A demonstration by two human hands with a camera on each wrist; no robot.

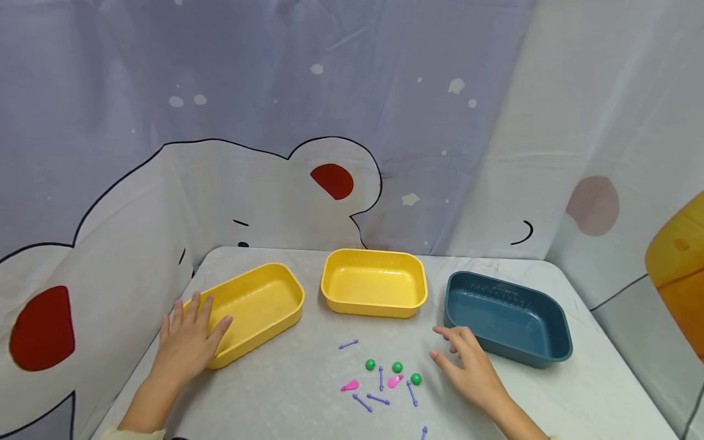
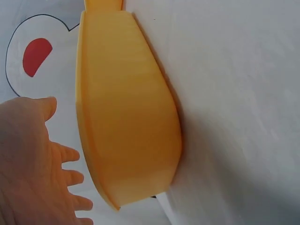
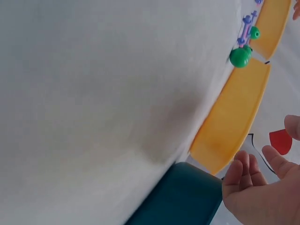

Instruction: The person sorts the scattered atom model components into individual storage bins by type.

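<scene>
My left hand point(image 1: 187, 342) is over the near end of the left yellow tray point(image 1: 258, 305), its fingers spread and holding nothing. In the left wrist view that hand point(image 2: 37, 168) appears beside the tray's outer wall point(image 2: 126, 108); whether it touches the rim I cannot tell. My right hand point(image 1: 470, 370), fingers loosely bent and nothing between them, hovers in front of the dark teal tray point(image 1: 506, 308). Left of it lie three green balls point(image 1: 416, 379), two pink teardrop-shaped pieces point(image 1: 395, 382) and several small purple rods with knobbed ends point(image 1: 412, 393).
A second yellow tray point(image 1: 374, 305) stands at the back middle, between the other two trays. All rest on a pale tabletop point(image 1: 297, 391) with rounded back corners. A printed cloth point(image 1: 247, 195) hangs behind and along the sides of the table.
</scene>
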